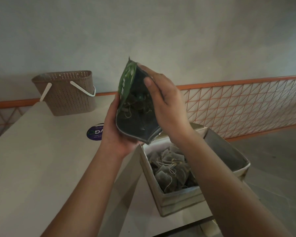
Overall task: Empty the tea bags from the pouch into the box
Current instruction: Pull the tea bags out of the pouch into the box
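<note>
A green tea pouch [126, 86] hangs tipped above the far end of an open cardboard box [179, 200], its open mouth facing me and downward. Several tea bags with strings show inside the pouch's dark interior. My left hand [114, 130] grips the pouch's left side and lower edge. Against the pouch's right side lies my right hand [166, 106], with its thumb pressing on the inner wall at the mouth. In the box lies a heap of tea bags [171, 170] with loose strings.
The box stands on a pale table [32, 168] near its right edge. A brown perforated basket [67, 93] with white handles sits at the table's far end. A round blue sticker [95, 132] lies on the tabletop. An orange wire grid [246, 103] runs along the wall.
</note>
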### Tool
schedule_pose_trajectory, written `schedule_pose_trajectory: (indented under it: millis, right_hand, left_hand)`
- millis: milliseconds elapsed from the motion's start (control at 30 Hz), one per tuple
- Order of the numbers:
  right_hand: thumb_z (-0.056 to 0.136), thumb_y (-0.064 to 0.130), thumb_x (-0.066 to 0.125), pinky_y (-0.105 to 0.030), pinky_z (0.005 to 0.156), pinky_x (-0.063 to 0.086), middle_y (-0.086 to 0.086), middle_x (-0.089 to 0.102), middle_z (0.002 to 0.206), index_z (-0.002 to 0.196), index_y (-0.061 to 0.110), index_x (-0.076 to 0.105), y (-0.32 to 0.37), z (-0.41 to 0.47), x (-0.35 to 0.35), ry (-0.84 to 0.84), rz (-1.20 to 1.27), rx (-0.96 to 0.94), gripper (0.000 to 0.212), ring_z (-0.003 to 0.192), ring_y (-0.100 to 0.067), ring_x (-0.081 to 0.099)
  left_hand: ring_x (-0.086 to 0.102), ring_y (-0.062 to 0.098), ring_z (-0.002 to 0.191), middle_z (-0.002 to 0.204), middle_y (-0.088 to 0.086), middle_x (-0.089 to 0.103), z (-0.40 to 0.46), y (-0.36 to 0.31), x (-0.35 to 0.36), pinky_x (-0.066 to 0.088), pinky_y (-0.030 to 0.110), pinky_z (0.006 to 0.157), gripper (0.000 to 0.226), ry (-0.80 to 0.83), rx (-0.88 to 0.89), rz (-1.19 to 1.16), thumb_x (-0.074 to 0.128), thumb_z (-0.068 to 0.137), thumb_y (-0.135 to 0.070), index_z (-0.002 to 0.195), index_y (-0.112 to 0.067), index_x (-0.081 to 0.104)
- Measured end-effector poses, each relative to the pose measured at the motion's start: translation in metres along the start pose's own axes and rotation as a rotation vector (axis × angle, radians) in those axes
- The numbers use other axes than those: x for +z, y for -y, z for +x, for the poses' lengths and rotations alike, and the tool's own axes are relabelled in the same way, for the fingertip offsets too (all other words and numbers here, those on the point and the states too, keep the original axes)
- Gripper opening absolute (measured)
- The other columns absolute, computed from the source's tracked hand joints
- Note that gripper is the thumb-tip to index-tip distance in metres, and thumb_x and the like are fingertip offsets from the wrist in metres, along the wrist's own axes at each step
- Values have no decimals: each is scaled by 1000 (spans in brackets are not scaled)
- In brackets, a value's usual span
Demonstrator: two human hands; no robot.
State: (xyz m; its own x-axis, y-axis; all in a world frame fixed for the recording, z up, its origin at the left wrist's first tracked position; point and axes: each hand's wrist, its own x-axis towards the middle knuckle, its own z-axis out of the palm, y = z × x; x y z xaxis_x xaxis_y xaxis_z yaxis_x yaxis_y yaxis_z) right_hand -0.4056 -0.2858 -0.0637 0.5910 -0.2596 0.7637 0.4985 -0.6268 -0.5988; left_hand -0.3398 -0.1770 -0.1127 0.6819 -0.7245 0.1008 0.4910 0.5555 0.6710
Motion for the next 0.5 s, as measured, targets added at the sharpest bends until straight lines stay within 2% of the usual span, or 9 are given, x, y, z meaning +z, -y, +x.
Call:
schedule_pose_trajectory:
  millis: [100, 167, 200, 300, 333, 400, 500]
  right_hand:
    - [101, 7, 46, -17, 97, 43, -8, 62, 125, 133, 4, 55, 13, -4, 0, -54, 48, -170, 34, 118, -9, 55]
    - [100, 4, 45, -30, 104, 44, -10, 60, 130, 133, 0, 54, 15, -9, 3, -76, 46, -252, 34, 124, -15, 53]
    - [100, 5, 45, -31, 105, 43, -9, 59, 131, 134, 1, 53, 12, -10, 5, -74, 45, -236, 35, 125, -14, 52]
    - [103, 13, 43, -15, 98, 41, -4, 60, 129, 138, 11, 53, -1, -7, 8, -32, 57, -34, 36, 121, -4, 52]
    - [103, 15, 43, -13, 96, 41, -2, 61, 128, 138, 14, 53, -4, -6, 6, -24, 66, 4, 36, 119, -2, 52]
    - [103, 16, 43, -18, 97, 44, -1, 61, 127, 137, 17, 53, -5, -4, 2, -26, 87, 3, 36, 118, -2, 53]
    - [102, 10, 43, -25, 102, 44, -5, 61, 129, 135, 13, 53, 0, -6, 1, -75, 59, -121, 35, 121, -7, 53]
  left_hand:
    - [70, 27, 109, 122, 8, 71, 3, -7, 2, 59, 38, 87, 58, 82, 41, -40, 34, 102, -59, 121, -20, 72]
    - [70, 26, 109, 120, 7, 71, 7, -7, 3, 59, 38, 86, 54, 115, 36, -54, 37, 101, -54, 120, -17, 72]
    - [70, 26, 109, 120, 8, 71, 9, -6, 2, 59, 38, 87, 53, 114, 25, -62, 40, 99, -54, 119, -17, 73]
    - [71, 29, 108, 122, 9, 72, 16, -1, -1, 58, 40, 92, 53, 59, 14, -30, 51, 90, -55, 115, -18, 77]
    - [72, 29, 107, 123, 9, 72, 17, -1, -2, 58, 41, 93, 53, 43, 18, -17, 53, 86, -56, 114, -18, 78]
    - [71, 29, 109, 125, 9, 71, 16, -1, -1, 57, 42, 94, 52, 40, 37, -11, 54, 86, -56, 116, -20, 77]
    - [63, 29, 121, 133, 9, 65, 19, -3, 1, 56, 41, 97, 52, 115, 35, -46, 49, 93, -51, 129, -19, 67]
